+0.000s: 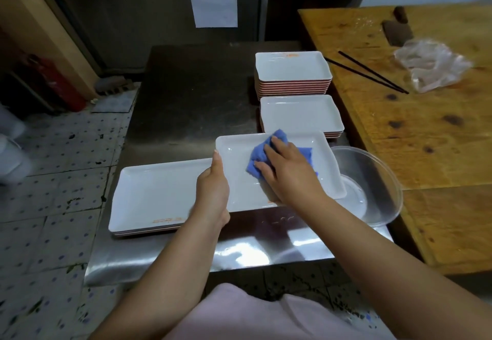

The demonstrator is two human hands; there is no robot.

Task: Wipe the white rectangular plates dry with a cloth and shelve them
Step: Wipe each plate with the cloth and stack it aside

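Right hand (285, 169) flat on the blue cloth (262, 153), fingers spread over it and pressing it into the well of a white rectangular plate (277, 196). That spread looks meant to cover as much wet surface as it can. Left hand (213, 182) grips the plate's near-left edge, thumb up along the rim, bracing it so it won't skate under the rubbing. The plate sits tilted, partly over a low stack of plates (149, 196) on the steel counter (191, 95), likely the pile of one kind, wet or wiped; I cannot tell which. Just right, a clear plastic bowl (372, 185), close enough to catch drips. Further back, a short stack (300, 113) and a tall stack (292, 69). No shelf in sight yet, so shelving looks some way off.
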